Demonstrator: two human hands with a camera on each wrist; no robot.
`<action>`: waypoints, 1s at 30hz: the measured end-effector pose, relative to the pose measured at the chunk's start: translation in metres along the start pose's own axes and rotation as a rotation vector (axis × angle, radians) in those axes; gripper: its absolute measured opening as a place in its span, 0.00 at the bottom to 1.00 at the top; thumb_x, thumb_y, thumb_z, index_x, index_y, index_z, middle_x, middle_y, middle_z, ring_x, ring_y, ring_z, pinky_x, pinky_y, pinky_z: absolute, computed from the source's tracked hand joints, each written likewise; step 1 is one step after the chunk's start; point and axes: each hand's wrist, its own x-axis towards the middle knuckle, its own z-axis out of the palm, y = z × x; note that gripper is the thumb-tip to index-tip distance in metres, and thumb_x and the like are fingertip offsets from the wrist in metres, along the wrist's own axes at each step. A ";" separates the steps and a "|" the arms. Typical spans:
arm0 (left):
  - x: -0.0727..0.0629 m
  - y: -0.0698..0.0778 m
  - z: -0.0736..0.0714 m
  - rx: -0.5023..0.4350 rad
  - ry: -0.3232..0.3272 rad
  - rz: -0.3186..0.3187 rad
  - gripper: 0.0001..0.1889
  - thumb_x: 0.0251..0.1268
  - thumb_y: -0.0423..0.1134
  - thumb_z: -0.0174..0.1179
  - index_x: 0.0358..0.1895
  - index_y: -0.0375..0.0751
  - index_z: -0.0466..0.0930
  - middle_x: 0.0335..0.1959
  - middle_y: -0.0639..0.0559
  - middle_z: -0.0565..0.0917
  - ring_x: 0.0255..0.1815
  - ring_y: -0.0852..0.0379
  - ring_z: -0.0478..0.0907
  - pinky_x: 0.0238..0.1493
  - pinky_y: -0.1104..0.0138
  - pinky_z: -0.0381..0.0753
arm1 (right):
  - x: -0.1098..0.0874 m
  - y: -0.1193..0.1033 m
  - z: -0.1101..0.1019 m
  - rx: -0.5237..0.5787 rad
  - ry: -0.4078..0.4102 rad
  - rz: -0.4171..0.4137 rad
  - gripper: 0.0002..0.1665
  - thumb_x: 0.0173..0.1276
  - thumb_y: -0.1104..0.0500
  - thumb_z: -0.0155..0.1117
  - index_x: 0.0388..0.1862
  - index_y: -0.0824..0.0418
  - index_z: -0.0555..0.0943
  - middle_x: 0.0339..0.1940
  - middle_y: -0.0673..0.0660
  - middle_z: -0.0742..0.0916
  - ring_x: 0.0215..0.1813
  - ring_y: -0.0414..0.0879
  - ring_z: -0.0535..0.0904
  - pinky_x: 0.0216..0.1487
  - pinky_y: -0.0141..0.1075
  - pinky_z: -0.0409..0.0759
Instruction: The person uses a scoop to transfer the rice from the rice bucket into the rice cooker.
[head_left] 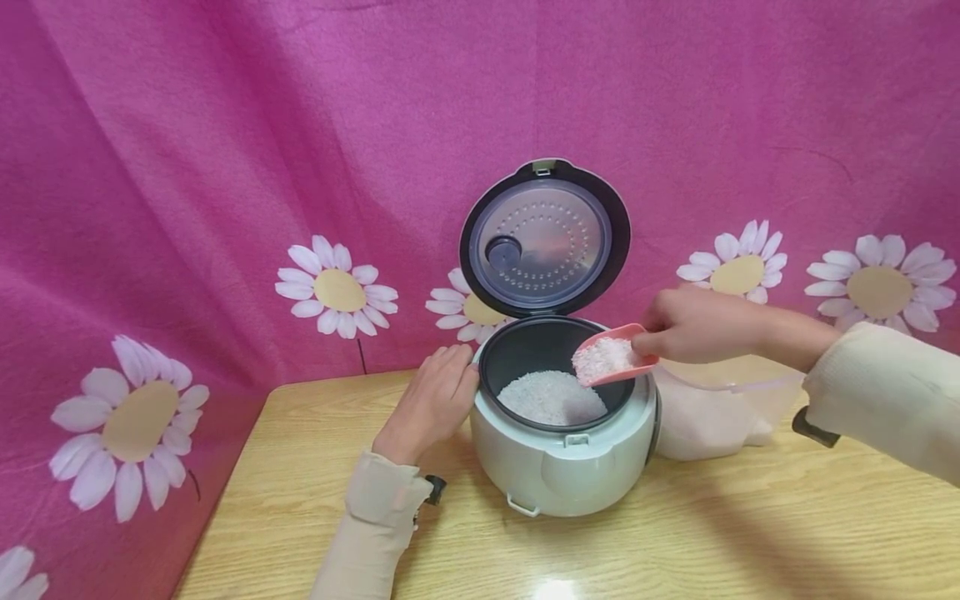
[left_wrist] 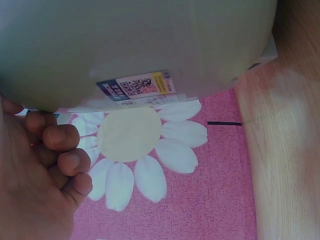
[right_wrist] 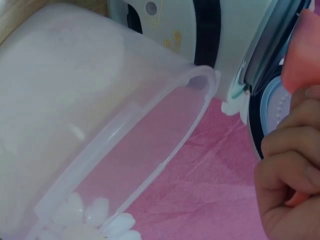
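A pale green rice cooker (head_left: 570,475) stands with its lid (head_left: 555,242) raised and a mound of white rice (head_left: 551,398) in its dark inner pot (head_left: 517,350). My left hand (head_left: 437,398) holds the cooker's left rim; in the left wrist view its curled fingers (left_wrist: 67,137) lie against the cooker's edge. With my right hand (head_left: 697,325) I grip a pink scoop (head_left: 641,367), tilted over the pot's right side and loaded with rice. The right wrist view shows fingers wrapped round the handle, while most of the scoop is out of frame.
Right of the cooker, a translucent container (right_wrist: 125,135) of rice stands close against its side. Wooden tabletop (head_left: 315,433) lies beneath, and a pink cloth (head_left: 337,125) printed with daisies hangs directly behind the lid.
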 end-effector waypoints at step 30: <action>-0.001 0.000 -0.001 -0.035 -0.018 -0.046 0.10 0.77 0.46 0.45 0.45 0.47 0.74 0.35 0.52 0.74 0.43 0.55 0.71 0.49 0.62 0.74 | 0.004 -0.024 0.024 -0.337 0.306 -0.146 0.12 0.68 0.52 0.70 0.27 0.51 0.79 0.14 0.48 0.75 0.18 0.44 0.70 0.17 0.39 0.65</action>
